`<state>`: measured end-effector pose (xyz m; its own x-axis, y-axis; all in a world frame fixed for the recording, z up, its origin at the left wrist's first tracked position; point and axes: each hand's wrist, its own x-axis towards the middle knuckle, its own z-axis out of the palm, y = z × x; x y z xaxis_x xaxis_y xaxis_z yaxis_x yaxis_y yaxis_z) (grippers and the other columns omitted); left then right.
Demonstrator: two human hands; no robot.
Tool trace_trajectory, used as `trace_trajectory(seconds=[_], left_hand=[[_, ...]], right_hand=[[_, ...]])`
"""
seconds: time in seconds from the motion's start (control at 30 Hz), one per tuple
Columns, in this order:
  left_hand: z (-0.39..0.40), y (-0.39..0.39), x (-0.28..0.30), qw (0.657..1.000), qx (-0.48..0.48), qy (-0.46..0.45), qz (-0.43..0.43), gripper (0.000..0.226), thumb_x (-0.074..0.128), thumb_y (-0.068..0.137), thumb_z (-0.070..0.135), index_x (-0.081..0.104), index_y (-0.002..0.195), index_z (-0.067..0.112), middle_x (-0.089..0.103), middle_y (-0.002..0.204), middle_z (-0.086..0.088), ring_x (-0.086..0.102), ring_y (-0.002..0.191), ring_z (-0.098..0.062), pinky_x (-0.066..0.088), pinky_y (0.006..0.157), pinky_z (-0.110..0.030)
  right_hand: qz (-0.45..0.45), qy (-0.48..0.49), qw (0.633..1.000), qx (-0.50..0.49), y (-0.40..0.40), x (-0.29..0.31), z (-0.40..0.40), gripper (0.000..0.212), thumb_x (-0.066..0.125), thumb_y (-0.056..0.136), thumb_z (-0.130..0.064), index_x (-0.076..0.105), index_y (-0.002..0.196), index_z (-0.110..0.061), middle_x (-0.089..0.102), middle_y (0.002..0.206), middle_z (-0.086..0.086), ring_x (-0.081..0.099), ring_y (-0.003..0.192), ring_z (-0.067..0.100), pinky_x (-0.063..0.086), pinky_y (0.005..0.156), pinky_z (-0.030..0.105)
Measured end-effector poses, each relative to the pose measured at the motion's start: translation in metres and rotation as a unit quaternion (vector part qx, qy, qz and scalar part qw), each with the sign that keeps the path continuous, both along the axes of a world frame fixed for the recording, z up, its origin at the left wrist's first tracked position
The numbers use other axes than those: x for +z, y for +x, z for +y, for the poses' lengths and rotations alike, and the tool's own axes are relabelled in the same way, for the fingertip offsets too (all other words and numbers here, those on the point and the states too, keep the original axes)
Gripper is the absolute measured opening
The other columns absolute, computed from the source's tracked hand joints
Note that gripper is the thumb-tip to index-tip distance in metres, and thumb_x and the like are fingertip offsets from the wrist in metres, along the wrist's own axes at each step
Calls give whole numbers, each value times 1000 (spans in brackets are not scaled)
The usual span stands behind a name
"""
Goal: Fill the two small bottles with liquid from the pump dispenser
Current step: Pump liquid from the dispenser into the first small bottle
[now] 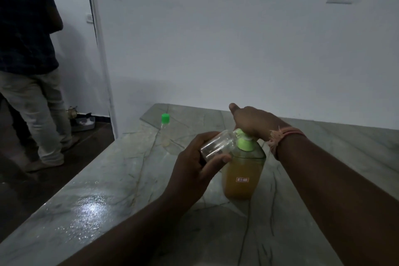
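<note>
Amber liquid fills the pump dispenser (244,175) nearest us. Our left hand (192,170) grips the clear small bottle (218,144) tipped sideways, mouth right against the spout; our right hand (252,121) presses the pump head. Far left, the green-capped bottle (165,129) waits.

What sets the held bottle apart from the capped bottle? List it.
The held bottle is gripped by the left hand, tilted at the dispenser, with no cap visible. The capped bottle stands upright on the counter, untouched, green cap on. Both are small and clear.
</note>
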<state>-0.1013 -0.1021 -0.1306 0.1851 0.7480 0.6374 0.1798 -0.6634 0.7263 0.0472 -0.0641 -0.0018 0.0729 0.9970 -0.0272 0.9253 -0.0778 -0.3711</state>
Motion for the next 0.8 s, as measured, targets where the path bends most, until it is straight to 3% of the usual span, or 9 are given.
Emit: trace_trajectory(seconds=[0.1, 0.23, 0.4, 0.5, 0.63, 0.8], left_hand=[[0, 0, 0, 1000, -4, 10, 16, 45, 68, 89, 37, 52, 129, 21, 62, 90, 14, 63, 70, 6, 46, 57, -7], [-3, 3, -1, 999, -48, -6, -15, 54, 52, 94, 58, 49, 131, 19, 60, 86, 17, 59, 66, -2, 46, 57, -15], [-3, 3, -7, 994, -78, -54, -62, 46, 33, 99, 53, 50, 130, 24, 55, 78, 1, 52, 62, -16, 46, 54, -31], [-2, 3, -8, 992, -84, -60, -70, 47, 34, 99, 55, 51, 130, 23, 54, 76, 0, 50, 61, -17, 44, 53, -33], [-4, 2, -9, 993, -87, -55, -58, 60, 36, 94, 71, 50, 133, 27, 56, 80, 3, 51, 63, -16, 46, 55, -34], [-3, 2, -8, 992, -88, -54, -66, 64, 36, 95, 71, 50, 133, 21, 55, 79, 3, 51, 62, -15, 45, 55, -34]], right_hand=[[-19, -22, 1000, 8, -1, 5, -4, 45, 21, 109, -12, 31, 151, -4, 47, 144, 24, 52, 127, 35, 39, 85, 32], [-18, -4, 1000, 5, 1, 8, -1, 59, 15, 109, -40, 40, 149, -4, 42, 152, 20, 44, 137, 33, 34, 109, 38], [11, -11, 1000, -17, 1, 0, -3, 48, 22, 107, -4, 26, 155, -7, 45, 147, 24, 51, 128, 37, 45, 95, 38], [1, -29, 999, -15, -2, 3, -5, 48, 21, 108, -5, 25, 155, -9, 40, 151, 23, 47, 133, 35, 40, 93, 34], [-21, -14, 1000, 4, 0, 11, -4, 51, 17, 111, -30, 35, 151, -4, 42, 152, 21, 45, 137, 33, 34, 109, 36], [24, -7, 999, -27, 0, 3, -6, 49, 21, 107, -6, 24, 156, -10, 42, 149, 24, 48, 130, 36, 42, 98, 35]])
